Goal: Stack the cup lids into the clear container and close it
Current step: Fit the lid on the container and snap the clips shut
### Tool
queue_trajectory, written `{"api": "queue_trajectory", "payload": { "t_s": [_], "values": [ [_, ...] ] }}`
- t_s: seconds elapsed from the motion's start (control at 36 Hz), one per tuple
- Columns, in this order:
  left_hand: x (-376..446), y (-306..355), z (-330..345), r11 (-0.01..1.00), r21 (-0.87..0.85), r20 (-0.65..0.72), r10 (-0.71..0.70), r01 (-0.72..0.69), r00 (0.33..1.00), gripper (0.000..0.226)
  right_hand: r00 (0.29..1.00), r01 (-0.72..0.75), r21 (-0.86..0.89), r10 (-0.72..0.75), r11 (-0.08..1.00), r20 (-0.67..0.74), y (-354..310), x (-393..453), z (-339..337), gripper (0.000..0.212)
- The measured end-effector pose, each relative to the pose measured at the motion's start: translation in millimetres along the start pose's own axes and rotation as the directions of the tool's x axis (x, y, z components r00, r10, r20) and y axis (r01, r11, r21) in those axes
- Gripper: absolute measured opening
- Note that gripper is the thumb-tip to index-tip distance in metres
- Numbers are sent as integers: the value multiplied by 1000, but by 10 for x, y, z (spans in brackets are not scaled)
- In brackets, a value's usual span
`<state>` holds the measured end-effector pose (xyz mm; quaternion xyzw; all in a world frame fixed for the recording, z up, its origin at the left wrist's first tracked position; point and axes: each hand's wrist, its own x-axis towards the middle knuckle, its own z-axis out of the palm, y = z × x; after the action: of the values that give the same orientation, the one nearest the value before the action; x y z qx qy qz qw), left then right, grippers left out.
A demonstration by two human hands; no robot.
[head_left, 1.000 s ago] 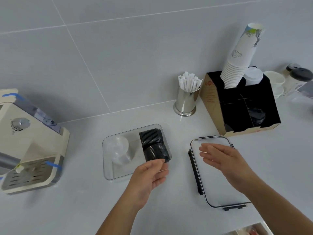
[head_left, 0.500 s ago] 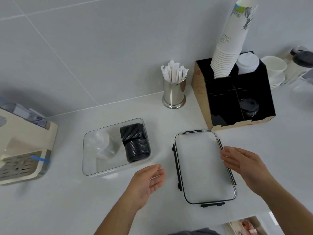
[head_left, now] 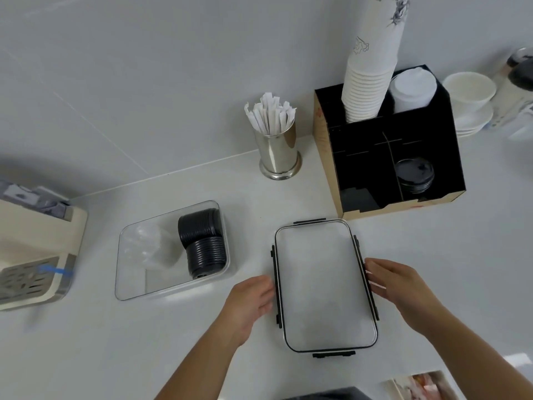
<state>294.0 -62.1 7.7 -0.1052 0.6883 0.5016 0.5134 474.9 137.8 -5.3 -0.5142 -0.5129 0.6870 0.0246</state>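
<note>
The white desk (head_left: 432,269) carries a black cup organiser (head_left: 386,157) at the far right and a coffee machine (head_left: 34,249) at the left edge. Between them, left of centre, sits the clear container (head_left: 127,272), uncovered, with stacked black cup lids (head_left: 203,246) lying on their side in its right end. Just right of it the container lid (head_left: 323,287) lies flat. The left hand (head_left: 251,301) and right hand (head_left: 401,287) flank its long edges, fingers loosely spread, touching the side clasps.

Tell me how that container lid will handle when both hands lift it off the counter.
The container lid looks like a thin flat clear panel, so probably light and fairly stiff. Its black latches seem hinged and may flop or snag. With the left hand and right hand at opposite long edges, it should stay level.
</note>
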Motion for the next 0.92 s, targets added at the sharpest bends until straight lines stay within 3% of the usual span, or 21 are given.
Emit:
{"api": "queue_trajectory", "payload": {
  "t_s": [0.17,0.5,0.75,0.92],
  "values": [
    [19,43,164,999,52,-11,-5,5,1000,23,999,-41,-40,42,998,17,5,98,-68,24],
    [-7,60,246,995,68,-62,-62,66,996,22,997,-47,-130,54,990,51,-76,122,-34,26],
    [-159,-9,242,999,-40,-101,-13,9,995,16,996,-25,-155,38,988,81,-203,125,6,22],
    [-278,-18,229,997,-65,-125,24,-32,992,16,998,31,-161,-20,987,67,-222,187,40,54]
  ]
}}
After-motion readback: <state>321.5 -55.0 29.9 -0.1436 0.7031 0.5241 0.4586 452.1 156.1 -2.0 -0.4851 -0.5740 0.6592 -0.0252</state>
